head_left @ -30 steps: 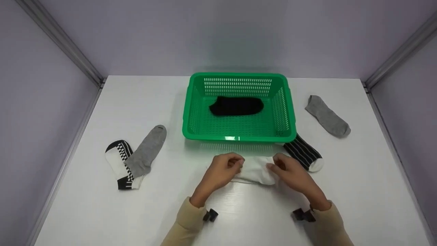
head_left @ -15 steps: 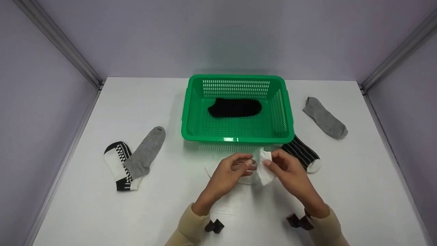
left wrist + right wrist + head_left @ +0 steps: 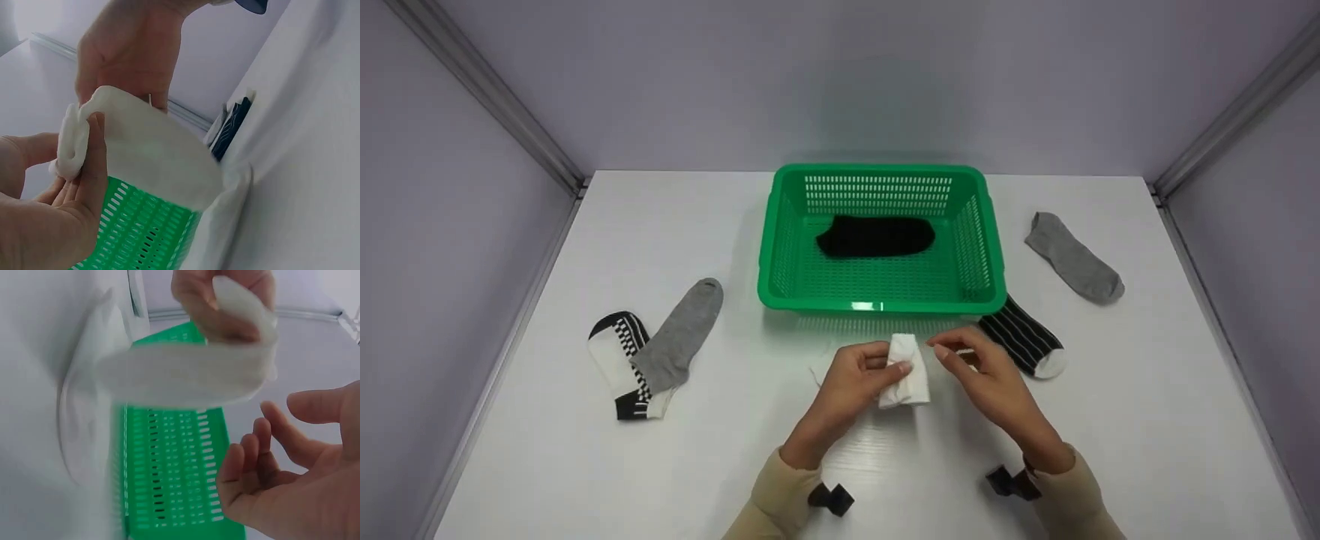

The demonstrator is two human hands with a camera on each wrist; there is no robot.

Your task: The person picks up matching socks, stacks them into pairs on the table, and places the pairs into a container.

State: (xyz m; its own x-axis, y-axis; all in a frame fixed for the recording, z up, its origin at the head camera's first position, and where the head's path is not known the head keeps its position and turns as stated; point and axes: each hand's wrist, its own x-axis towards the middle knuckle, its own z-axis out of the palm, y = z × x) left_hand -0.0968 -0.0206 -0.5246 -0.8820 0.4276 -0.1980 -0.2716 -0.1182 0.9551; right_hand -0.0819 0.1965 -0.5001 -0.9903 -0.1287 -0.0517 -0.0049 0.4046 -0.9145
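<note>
My left hand pinches a white sock between thumb and fingers, raised above the table in front of the basket. The left wrist view shows the sock's edge doubled over at the fingertips, with the rest of the white fabric hanging down. My right hand is just to the right, apart from the sock, its fingers loosely bent around nothing. Below the raised sock, another white sock-like piece lies flat on the table; from the head it barely shows against the white surface.
A green basket behind the hands holds a black sock. A striped black sock lies by its front right corner, a grey sock farther right. At left, another grey sock overlaps a white-and-black checked sock.
The white sock lay stretched between both hands, then was lifted upright in the right hand. Now the left hand holds it, farther left, and the right hand has let go.
</note>
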